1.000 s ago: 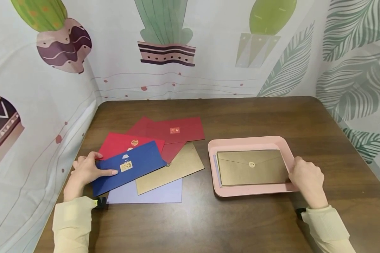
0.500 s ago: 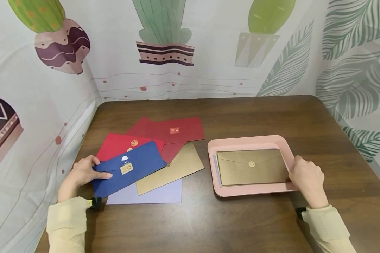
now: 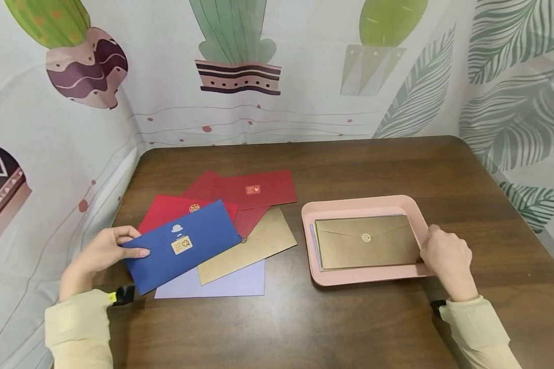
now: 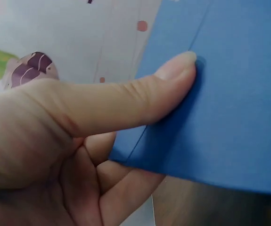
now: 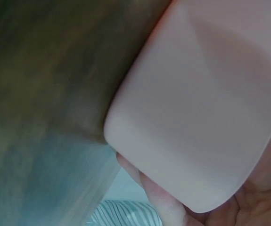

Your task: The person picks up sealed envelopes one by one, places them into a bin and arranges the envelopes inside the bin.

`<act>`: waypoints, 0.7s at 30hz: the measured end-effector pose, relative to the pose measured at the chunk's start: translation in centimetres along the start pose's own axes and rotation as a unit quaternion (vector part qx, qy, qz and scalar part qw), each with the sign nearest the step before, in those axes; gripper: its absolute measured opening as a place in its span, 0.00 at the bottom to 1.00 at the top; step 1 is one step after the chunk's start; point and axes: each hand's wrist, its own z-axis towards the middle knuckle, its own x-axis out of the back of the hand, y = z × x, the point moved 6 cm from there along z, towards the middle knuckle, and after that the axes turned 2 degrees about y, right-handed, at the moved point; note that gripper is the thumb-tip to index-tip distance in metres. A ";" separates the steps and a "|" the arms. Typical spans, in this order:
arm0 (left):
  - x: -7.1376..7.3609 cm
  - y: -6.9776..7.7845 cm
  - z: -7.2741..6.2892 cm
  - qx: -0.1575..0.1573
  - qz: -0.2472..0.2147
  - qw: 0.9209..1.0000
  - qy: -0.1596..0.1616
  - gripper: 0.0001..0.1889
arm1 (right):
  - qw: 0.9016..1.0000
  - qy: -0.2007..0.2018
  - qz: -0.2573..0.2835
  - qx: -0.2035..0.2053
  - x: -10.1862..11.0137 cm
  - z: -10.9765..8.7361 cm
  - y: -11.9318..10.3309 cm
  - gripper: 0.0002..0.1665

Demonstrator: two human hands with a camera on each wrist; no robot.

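My left hand (image 3: 102, 251) pinches the left end of a blue envelope (image 3: 203, 220) with a gold label and a small white hat print. In the left wrist view the thumb lies on the envelope's face, with fingers curled behind it. Its left end is raised, over a red envelope (image 3: 161, 211), a gold envelope (image 3: 263, 238) and a lilac envelope (image 3: 240, 284). At the right, my right hand (image 3: 448, 259) grips the right side of a pink tray (image 3: 311, 256). In the right wrist view the fingers curl round the tray's wall (image 5: 192, 117). A gold envelope (image 3: 346, 251) tops a stack in the tray.
Darker red envelopes (image 3: 277, 187) overlap at the back of the loose pile. The brown wooden table (image 3: 286, 328) runs up to a printed curtain (image 3: 314, 118) at its back and left side.
My left hand has moved left along the blue envelope and raised its left end, shifting it slightly leftward. The right hand keeps its hold on the tray.
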 end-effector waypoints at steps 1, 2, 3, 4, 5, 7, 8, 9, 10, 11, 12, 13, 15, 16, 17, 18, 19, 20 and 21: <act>0.0 0.0 -0.1 -0.008 -0.020 1.000 -0.005 0.15 | 1.000 0.000 -0.001 0.000 0.0 0.0 0.0 0.09; 0.0 -0.1 -0.3 -0.014 -0.041 0.999 -0.011 0.12 | 1.000 0.000 -0.001 0.001 0.0 0.0 -0.1 0.09; 0.0 -0.1 -0.4 -0.018 -0.060 0.998 -0.017 0.09 | 1.000 0.001 -0.001 0.002 0.0 0.0 -0.1 0.09; 0.1 -0.2 -0.5 -0.022 -0.074 0.997 -0.023 0.06 | 1.000 0.002 -0.002 0.003 0.0 0.0 -0.1 0.09; 0.1 -0.3 -0.7 -0.021 -0.089 0.996 -0.026 0.04 | 1.000 0.002 -0.002 0.004 0.0 0.0 -0.1 0.09; 0.2 -0.5 -0.9 -0.025 -0.116 0.992 -0.033 0.04 | 1.000 0.002 -0.003 0.004 0.0 0.0 -0.2 0.09; 0.3 -0.6 -0.9 -0.025 -0.136 0.990 -0.038 0.05 | 1.000 0.002 -0.003 0.004 0.1 0.0 -0.2 0.09; 0.3 -0.7 -1.0 -0.029 -0.153 0.987 -0.042 0.06 | 1.000 0.001 -0.003 0.003 0.1 0.0 -0.2 0.09; 0.3 -0.8 -1.1 -0.031 -0.170 0.984 -0.045 0.08 | 1.000 0.000 -0.004 0.003 0.1 0.0 -0.2 0.09; 0.4 -0.9 -1.1 -0.032 -0.194 0.979 -0.051 0.09 | 1.000 -0.002 -0.004 0.002 0.1 0.0 -0.2 0.09; 0.4 -0.9 -1.2 -0.041 -0.218 0.973 -0.059 0.11 | 1.000 -0.004 -0.005 0.001 0.1 0.0 -0.2 0.09; 0.3 -0.9 -1.2 -0.049 -0.245 0.966 -0.070 0.13 | 1.000 -0.005 -0.005 0.000 0.1 0.0 -0.2 0.09; 0.3 -0.7 -1.4 -0.071 -0.294 0.949 -0.094 0.16 | 1.000 -0.007 -0.006 0.000 0.2 0.0 -0.2 0.09; 0.2 -0.6 -1.4 -0.079 -0.320 0.938 -0.105 0.18 | 1.000 -0.007 -0.006 -0.001 0.2 0.0 -0.2 0.09; 0.1 -0.5 -1.5 -0.089 -0.347 0.926 -0.121 0.19 | 1.000 -0.006 -0.005 -0.001 0.2 0.0 -0.2 0.09; 0.1 -0.3 -1.5 -0.099 -0.365 0.916 -0.133 0.21 | 1.000 -0.006 -0.005 -0.001 0.2 0.0 -0.2 0.09; 0.0 -0.2 -1.6 -0.104 -0.382 0.907 -0.144 0.22 | 1.000 -0.006 -0.005 -0.001 0.2 0.0 -0.2 0.09; -0.1 0.0 -1.6 -0.107 -0.393 0.901 -0.151 0.22 | 1.000 -0.007 -0.005 -0.002 0.1 0.0 -0.2 0.10; -0.2 0.1 -1.6 -0.107 -0.399 0.897 -0.157 0.23 | 1.000 -0.008 -0.006 -0.002 0.1 0.0 -0.2 0.10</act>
